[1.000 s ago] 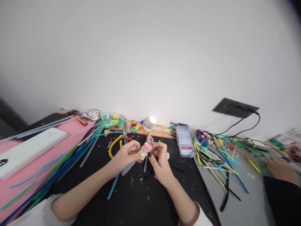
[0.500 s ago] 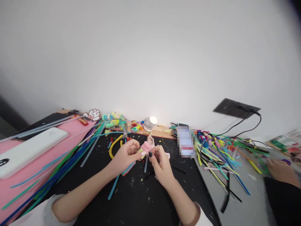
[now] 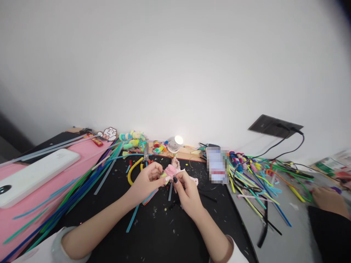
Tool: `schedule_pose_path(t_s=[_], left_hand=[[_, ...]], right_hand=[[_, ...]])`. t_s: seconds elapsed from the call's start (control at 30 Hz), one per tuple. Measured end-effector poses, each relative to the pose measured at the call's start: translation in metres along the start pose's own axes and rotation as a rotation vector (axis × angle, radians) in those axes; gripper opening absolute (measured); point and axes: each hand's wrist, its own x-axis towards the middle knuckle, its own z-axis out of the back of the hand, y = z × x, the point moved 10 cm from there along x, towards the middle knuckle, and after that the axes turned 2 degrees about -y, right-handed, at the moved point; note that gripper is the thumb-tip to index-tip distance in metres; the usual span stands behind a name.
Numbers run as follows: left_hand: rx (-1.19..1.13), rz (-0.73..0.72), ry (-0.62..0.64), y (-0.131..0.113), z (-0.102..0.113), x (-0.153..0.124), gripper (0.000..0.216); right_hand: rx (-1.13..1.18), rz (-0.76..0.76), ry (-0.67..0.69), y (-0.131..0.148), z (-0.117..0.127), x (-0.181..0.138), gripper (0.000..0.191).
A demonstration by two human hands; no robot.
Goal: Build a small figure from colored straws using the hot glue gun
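Note:
Between my hands, above the black mat [image 3: 153, 233], is a small fuzzy pink piece [image 3: 170, 170] with some yellow-green at its left; it looks made of pipe cleaners. My left hand [image 3: 150, 179] pinches it from the left with thumb and fingers. On its right side, my right hand [image 3: 188, 188] grips the edge between a dark-nailed thumb and the forefinger. Just beyond lies a pale pink item [image 3: 175, 162], partly hidden. Scissors [image 3: 146, 151] with yellow handles lie beyond my left hand.
A small lamp [image 3: 175, 144] glows by the wall. To the right are a phone [image 3: 217, 164], many pipe cleaners [image 3: 257, 204] and another person's hand [image 3: 329, 201]. At left, a white power bank [image 3: 38, 175] and blue and green pipe cleaners [image 3: 68, 195] lie on a pink surface [image 3: 87, 149].
My hands and the pink piece stay almost where they were, with the right fingers shifting very slightly. At the far right, the other person's hand has moved a little.

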Motion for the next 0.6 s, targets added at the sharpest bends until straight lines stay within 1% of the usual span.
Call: schedule_pose_path(t_s=[0.3, 0.43, 0.6], left_hand=[[0.007, 0.017, -0.03, -0.0032, 0.0006, -0.0001, 0.031], [-0.005, 0.006, -0.012, -0.0052, -0.0011, 0.0001, 0.03], [-0.038, 0.039, 0.032, -0.0007, -0.006, -0.0014, 0.029]], right_hand=[[-0.017, 0.013, -0.003, 0.0011, 0.0003, -0.0002, 0.018], [-0.021, 0.006, 0.003, 0.0021, -0.0003, 0.0, 0.018], [-0.005, 0.001, -0.006, 0.0003, -0.0002, 0.0006, 0.019]])
